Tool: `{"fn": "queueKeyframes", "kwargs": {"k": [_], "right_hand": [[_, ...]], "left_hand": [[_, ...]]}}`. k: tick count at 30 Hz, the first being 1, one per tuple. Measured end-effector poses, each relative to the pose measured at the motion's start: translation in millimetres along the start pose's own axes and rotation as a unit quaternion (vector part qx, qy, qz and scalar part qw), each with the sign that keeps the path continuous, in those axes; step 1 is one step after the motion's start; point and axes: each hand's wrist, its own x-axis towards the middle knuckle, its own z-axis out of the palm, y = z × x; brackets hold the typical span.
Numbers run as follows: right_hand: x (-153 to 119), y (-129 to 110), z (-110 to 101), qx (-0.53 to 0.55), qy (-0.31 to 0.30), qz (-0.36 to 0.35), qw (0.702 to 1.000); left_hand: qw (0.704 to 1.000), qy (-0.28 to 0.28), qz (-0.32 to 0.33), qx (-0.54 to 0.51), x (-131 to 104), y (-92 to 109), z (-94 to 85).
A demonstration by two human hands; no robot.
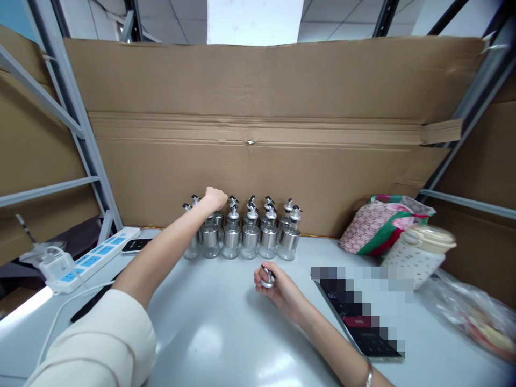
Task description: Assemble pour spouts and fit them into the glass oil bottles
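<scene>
Several clear glass pump bottles with steel bands (250, 236) stand upright in two rows against the cardboard. Most of them carry silver pump tops with black nozzles. My left hand (216, 198) reaches over the front row to the back one. Its fingers are closed above a bottle there, and whatever they hold is hidden. Nearer to me, in front of the bottles, my right hand (276, 287) is raised over the table. It grips a loose silver pump top (268, 278) with a black nozzle.
A white power strip (97, 259) and a phone (136, 245) lie at the left, with a white cable trailing forward. To the right are a partly blurred dark device (350, 317), a lidded cup (419, 255), a patterned bag (382, 226) and a clear plastic bag (467, 309). Cardboard (282, 177) closes off the back.
</scene>
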Motion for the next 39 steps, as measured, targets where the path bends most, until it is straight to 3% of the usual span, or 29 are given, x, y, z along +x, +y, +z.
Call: {"fn": "queueKeyframes", "kwargs": {"k": [5,8,11,13,16,21,26,29,32,35,39], "right_hand": [[1.9,-5.6,-0.1,-0.028,0.035,-0.026,0.999],[3.7,-6.8,-1.0,-0.086,0.059,-0.071,0.992],[6.3,-5.6,-2.9,-0.120,0.088,-0.119,0.982],[7.8,-4.4,-3.8,-0.130,0.111,-0.148,0.974],[8.9,-2.6,-4.0,-0.128,0.135,-0.189,0.964],[8.0,-2.0,-2.5,-0.077,0.123,-0.221,0.964],[-1.6,-12.0,7.8,-0.066,0.106,-0.229,0.965],[-11.5,-24.5,22.1,-0.077,0.110,-0.282,0.950],[-20.6,-38.2,40.4,-0.090,0.105,-0.349,0.927],[-26.2,-48.8,56.8,-0.110,0.047,-0.380,0.917],[-28.5,-53.9,67.3,-0.194,-0.022,-0.381,0.904]], "left_hand": [[0.994,0.108,0.010,0.017,-36.8,-17.4,-49.9],[0.972,0.226,0.029,0.063,-69.2,-28.0,-73.7],[0.953,0.289,0.043,0.078,-108.0,-26.7,-80.9],[0.945,0.308,0.073,0.081,-133.9,-17.9,-74.0],[0.941,0.280,0.175,0.073,-165.9,2.6,-48.0],[0.942,0.159,0.294,0.010,-194.3,32.9,2.5],[0.925,0.164,0.341,-0.042,-205.3,43.2,19.1],[0.926,0.145,0.336,-0.091,-200.6,45.1,20.3],[0.920,0.056,0.329,-0.207,-184.0,44.6,23.9],[0.878,-0.014,0.347,-0.330,-163.4,42.9,31.4],[0.833,-0.021,0.366,-0.414,-146.4,42.6,41.7]]}}
